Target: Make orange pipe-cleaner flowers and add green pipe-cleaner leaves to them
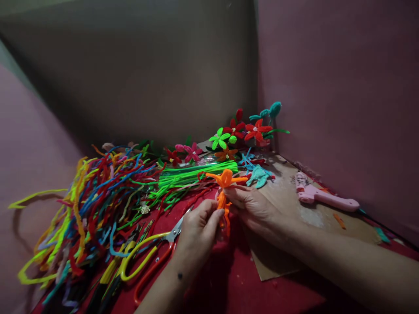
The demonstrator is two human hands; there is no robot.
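An orange pipe-cleaner flower [226, 178] is held upright between my two hands, its petals spread at the top. My left hand [200, 226] pinches the lower part of it between thumb and fingers. Just under the petals, the fingers of my right hand [253, 208] are closed on the flower from the other side. Orange strands hang below the grip, partly hidden by my fingers. Behind the flower lies a bundle of green pipe cleaners [196, 176]. Scissors [163, 244] with yellow and red handles rest beside my left wrist.
A big tangle of coloured pipe cleaners [94, 209] fills the left side. Finished flowers [219, 138] in several colours stand at the back against the wall. A pink lint roller [324, 198] lies on the cardboard sheet [284, 253] at right. Black-and-yellow pliers [113, 274] lie front left.
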